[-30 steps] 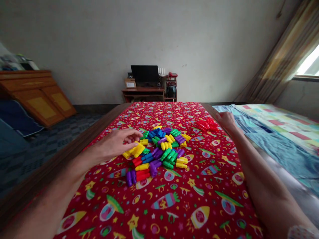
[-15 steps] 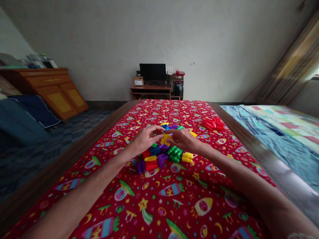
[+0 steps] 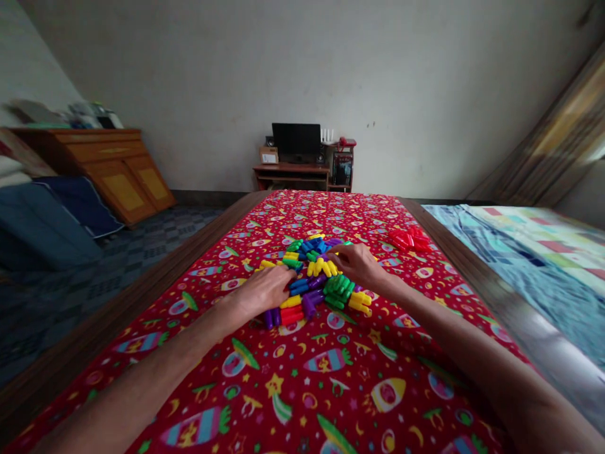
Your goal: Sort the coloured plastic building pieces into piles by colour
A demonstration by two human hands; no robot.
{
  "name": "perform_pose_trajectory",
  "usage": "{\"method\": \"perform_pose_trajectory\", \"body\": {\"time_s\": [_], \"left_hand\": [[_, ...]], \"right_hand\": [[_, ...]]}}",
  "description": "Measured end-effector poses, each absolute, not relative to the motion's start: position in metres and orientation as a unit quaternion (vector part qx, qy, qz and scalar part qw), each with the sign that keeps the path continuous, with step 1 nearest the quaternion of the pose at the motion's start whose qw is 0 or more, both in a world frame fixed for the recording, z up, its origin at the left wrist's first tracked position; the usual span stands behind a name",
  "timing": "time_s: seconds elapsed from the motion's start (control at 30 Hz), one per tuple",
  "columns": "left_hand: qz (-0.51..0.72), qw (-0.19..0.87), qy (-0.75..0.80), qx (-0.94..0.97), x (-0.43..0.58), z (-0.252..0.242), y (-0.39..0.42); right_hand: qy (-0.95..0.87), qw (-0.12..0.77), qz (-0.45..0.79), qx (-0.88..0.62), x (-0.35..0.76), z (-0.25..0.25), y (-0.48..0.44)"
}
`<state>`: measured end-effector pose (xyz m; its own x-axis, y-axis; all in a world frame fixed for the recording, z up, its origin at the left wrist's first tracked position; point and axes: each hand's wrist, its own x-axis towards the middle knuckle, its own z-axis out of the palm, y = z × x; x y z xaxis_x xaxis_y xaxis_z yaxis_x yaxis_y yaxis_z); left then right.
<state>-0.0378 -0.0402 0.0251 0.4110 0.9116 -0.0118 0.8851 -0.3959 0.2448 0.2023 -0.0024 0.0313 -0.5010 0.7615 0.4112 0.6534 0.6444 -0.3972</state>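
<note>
A heap of small plastic blocks [image 3: 317, 277] in yellow, green, blue, purple and red lies on the red cartoon-print tablecloth [image 3: 331, 372]. My left hand [image 3: 265, 291] rests palm down on the heap's left side, fingers stretched over yellow and red pieces. My right hand [image 3: 357, 265] is at the heap's right side, with its fingertips pinched on a yellow block cluster [image 3: 322, 268]. A separate small pile of red blocks [image 3: 409, 238] sits at the far right of the cloth, away from both hands.
The table's dark wooden edge [image 3: 118, 315] shows on both sides of the cloth. A bed with a patchwork sheet [image 3: 534, 252] lies to the right. A wooden cabinet [image 3: 113, 170] stands at the left, and a desk with a monitor [image 3: 297, 140] against the far wall.
My right hand came from the red pile to the heap and met the left over a yellow piece. Now the left hand has dropped onto the heap's left side.
</note>
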Motion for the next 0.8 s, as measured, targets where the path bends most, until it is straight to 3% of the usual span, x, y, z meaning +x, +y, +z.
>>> {"method": "perform_pose_trajectory", "body": {"time_s": [0.1, 0.23, 0.4, 0.5, 0.6, 0.67, 0.8], "left_hand": [[0.133, 0.147, 0.557, 0.806, -0.037, 0.033, -0.036], [0.282, 0.306, 0.513, 0.751, -0.030, 0.041, -0.036], [0.295, 0.423, 0.463, 0.721, -0.017, 0.042, -0.040], [0.228, 0.368, 0.475, 0.766, -0.022, 0.050, -0.046], [0.058, 0.253, 0.482, 0.837, -0.030, 0.061, -0.059], [-0.021, 0.187, 0.472, 0.861, -0.030, 0.062, -0.069], [-0.064, 0.097, 0.466, 0.877, -0.023, 0.043, -0.083]], "right_hand": [[-0.881, 0.279, 0.103, -0.368, 0.199, 0.032, -0.011], [-0.922, 0.289, 0.056, -0.251, 0.189, 0.032, -0.025], [-0.930, 0.236, 0.016, -0.281, 0.192, 0.040, -0.022], [-0.883, 0.276, -0.003, -0.379, 0.222, 0.052, 0.003], [-0.806, 0.293, -0.057, -0.512, 0.275, 0.061, 0.034], [-0.756, 0.245, -0.083, -0.601, 0.314, 0.061, 0.049], [-0.698, 0.117, -0.034, -0.705, 0.369, 0.049, 0.061]]}}
